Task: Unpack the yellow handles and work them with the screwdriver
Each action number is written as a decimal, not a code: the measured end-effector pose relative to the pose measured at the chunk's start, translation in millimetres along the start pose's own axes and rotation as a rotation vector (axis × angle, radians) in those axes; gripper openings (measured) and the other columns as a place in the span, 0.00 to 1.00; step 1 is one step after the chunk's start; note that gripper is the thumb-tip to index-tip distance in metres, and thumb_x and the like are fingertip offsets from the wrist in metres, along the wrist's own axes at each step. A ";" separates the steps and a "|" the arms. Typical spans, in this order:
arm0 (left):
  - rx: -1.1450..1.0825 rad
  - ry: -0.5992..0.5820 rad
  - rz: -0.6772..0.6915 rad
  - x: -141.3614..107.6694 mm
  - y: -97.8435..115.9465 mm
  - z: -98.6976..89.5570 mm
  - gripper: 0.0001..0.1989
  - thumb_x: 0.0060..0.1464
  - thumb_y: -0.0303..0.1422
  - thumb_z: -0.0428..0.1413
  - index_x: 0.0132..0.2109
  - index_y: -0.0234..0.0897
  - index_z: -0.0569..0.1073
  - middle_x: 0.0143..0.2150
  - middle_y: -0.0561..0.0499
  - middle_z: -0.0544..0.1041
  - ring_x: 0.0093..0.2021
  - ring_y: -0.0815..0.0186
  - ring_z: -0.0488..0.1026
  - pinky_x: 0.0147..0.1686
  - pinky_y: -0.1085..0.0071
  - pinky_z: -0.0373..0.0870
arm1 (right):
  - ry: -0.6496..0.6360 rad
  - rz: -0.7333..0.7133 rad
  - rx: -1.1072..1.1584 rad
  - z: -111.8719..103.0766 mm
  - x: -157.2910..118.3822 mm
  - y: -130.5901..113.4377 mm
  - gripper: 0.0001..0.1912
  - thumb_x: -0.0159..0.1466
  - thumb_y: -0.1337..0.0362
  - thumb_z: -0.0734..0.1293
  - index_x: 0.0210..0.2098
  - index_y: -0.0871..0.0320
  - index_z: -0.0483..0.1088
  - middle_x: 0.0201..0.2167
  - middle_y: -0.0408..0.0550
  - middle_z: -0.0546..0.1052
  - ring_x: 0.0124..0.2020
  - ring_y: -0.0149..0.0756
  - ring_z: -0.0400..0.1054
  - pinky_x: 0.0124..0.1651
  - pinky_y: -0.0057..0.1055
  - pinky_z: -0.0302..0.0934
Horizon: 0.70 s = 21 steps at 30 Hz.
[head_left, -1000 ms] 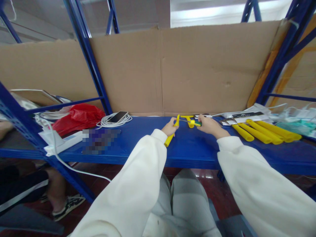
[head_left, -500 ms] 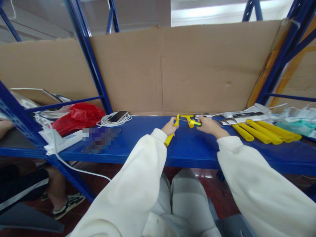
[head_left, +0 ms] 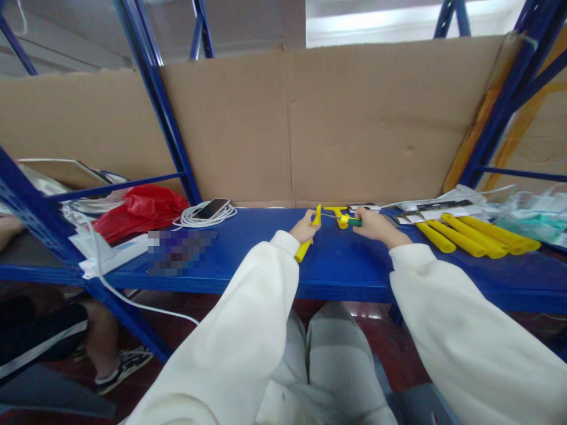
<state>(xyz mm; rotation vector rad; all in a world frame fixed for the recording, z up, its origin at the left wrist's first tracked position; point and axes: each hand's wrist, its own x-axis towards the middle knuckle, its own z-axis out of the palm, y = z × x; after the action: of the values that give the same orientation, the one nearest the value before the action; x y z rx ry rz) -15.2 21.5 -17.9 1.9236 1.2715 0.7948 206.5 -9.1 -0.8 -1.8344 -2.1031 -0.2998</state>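
- My left hand (head_left: 305,227) is closed around a yellow-handled tool (head_left: 303,251), its grip slanting out below my fingers toward me and its yellow upper end standing above them.
- My right hand (head_left: 372,226) is closed on a screwdriver (head_left: 354,222) with a green and yellow handle; I hold it nearly level, its thin shaft pointing left.
- The shaft reaches toward the yellow upper end in my left hand; whether the tip touches it, I cannot tell.
- Both hands are over the middle of the blue shelf (head_left: 261,260), near its back, with a narrow gap between them that the shaft spans.
- Just beyond the shaft, a yellow T-shaped piece (head_left: 335,209) lies on the shelf, partly hidden by the screwdriver.
- To the right of my right hand, more yellow handles (head_left: 463,238) lie side by side, their near ends toward me.
- Behind those handles rests a white packet (head_left: 463,193).
- Well to my left, a phone (head_left: 211,209) lies on a coiled white cable (head_left: 195,224), near a red plastic bag (head_left: 144,209).
- A brown cardboard sheet (head_left: 354,118) stands along the back.
- Below, far left, I see another person's leg (head_left: 100,330).
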 end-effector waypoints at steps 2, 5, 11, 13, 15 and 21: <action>0.003 0.000 0.003 0.8 -0.6 0.1 0.20 0.63 0.27 0.52 0.60 0.40 0.59 0.29 0.59 0.71 0.17 0.72 0.65 0.21 0.76 0.67 | -0.019 0.020 -0.009 0.9 -0.3 -0.6 0.14 0.57 0.67 0.70 0.43 0.58 0.71 0.36 0.54 0.81 0.33 0.41 0.74 0.31 0.28 0.57; 0.002 -0.004 0.002 1.7 -1.4 -0.2 0.19 0.63 0.27 0.52 0.59 0.40 0.59 0.29 0.59 0.70 0.17 0.72 0.65 0.21 0.76 0.67 | -0.029 0.020 0.028 1.8 -0.8 -1.8 0.14 0.59 0.67 0.69 0.45 0.59 0.72 0.38 0.55 0.81 0.35 0.42 0.75 0.33 0.28 0.58; -0.005 -0.010 0.017 3.0 -3.6 0.1 0.19 0.63 0.26 0.51 0.59 0.41 0.59 0.28 0.60 0.69 0.17 0.73 0.64 0.23 0.75 0.67 | -0.055 -0.074 0.088 4.3 2.1 -0.4 0.06 0.58 0.68 0.67 0.37 0.56 0.73 0.36 0.51 0.81 0.35 0.40 0.75 0.37 0.28 0.60; -0.001 -0.008 0.019 3.0 -3.6 0.2 0.19 0.63 0.26 0.51 0.59 0.40 0.59 0.28 0.60 0.69 0.17 0.73 0.64 0.22 0.75 0.67 | -0.037 -0.057 0.060 6.2 2.7 0.2 0.08 0.56 0.69 0.69 0.37 0.57 0.73 0.35 0.51 0.81 0.34 0.40 0.74 0.36 0.28 0.60; 0.005 -0.005 0.017 2.6 -3.2 0.1 0.19 0.63 0.26 0.51 0.59 0.40 0.59 0.28 0.60 0.69 0.16 0.73 0.64 0.22 0.75 0.66 | -0.021 -0.025 0.044 8.4 2.9 0.6 0.10 0.55 0.68 0.70 0.38 0.57 0.72 0.35 0.51 0.81 0.33 0.40 0.74 0.34 0.28 0.59; 0.003 -0.001 0.012 2.5 -3.5 -0.3 0.19 0.63 0.26 0.51 0.58 0.41 0.59 0.29 0.59 0.71 0.17 0.73 0.65 0.23 0.75 0.68 | -0.001 -0.059 0.096 10.5 2.7 2.7 0.10 0.58 0.65 0.69 0.40 0.56 0.73 0.36 0.51 0.82 0.35 0.40 0.74 0.36 0.28 0.60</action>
<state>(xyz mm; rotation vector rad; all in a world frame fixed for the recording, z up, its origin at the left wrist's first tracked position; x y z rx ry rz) -16.4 24.9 -20.3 1.9358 1.2626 0.7988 207.7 -2.3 -9.6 -1.7214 -2.1360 -0.2077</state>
